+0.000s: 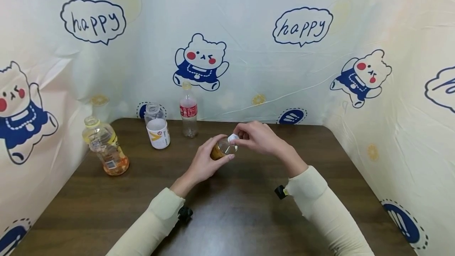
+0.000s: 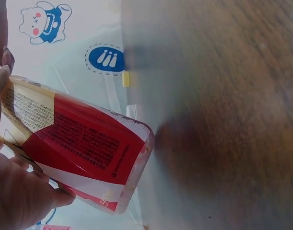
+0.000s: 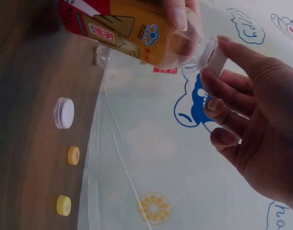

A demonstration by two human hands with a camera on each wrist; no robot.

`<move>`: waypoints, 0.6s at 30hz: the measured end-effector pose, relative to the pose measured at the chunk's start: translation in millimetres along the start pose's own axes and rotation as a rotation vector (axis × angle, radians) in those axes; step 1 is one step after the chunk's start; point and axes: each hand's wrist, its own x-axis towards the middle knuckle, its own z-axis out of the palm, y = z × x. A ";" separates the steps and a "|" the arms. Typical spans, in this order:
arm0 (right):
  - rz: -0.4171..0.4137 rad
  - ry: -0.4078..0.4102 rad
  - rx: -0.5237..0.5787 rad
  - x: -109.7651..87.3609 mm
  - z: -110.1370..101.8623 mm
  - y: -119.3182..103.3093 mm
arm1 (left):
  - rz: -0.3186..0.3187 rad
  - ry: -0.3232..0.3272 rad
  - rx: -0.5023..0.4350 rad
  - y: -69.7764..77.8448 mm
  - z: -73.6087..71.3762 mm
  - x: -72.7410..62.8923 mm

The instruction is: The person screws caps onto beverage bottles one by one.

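Observation:
My left hand [image 1: 205, 162] grips a clear plastic bottle [image 1: 217, 151] around its body, tilted above the table. In the left wrist view the bottle's red and cream label [image 2: 74, 139] faces the camera, and its base is just off the wood. With thumb and fingertips my right hand [image 1: 261, 139] pinches the white cap [image 3: 217, 60] at the bottle's mouth. The right wrist view shows the cap at the neck [image 3: 204, 53]; whether its thread is engaged cannot be told. The remaining right fingers are loosely bent beside it.
At the left stands an uncapped bottle with a yellow label [image 1: 106, 149]. Behind are a white-labelled bottle [image 1: 158, 133] and a red-labelled bottle [image 1: 188, 113]. A white lid [image 3: 65, 113], an orange cap [image 3: 73, 155] and a yellow cap [image 3: 63, 205] lie on the table. A printed curtain [image 1: 245, 70] surrounds it.

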 end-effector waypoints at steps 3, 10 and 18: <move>0.001 -0.010 0.046 -0.4 -0.7 1.3 | 0.005 -0.003 -0.005 -0.6 0.2 0.4; -0.057 -0.070 0.130 -1.5 -3.1 3.5 | 0.008 -0.011 -0.015 0.2 -0.5 -0.4; -0.033 0.002 0.004 -1.0 3.0 -1.4 | 0.011 0.007 -0.020 0.5 -0.3 -1.0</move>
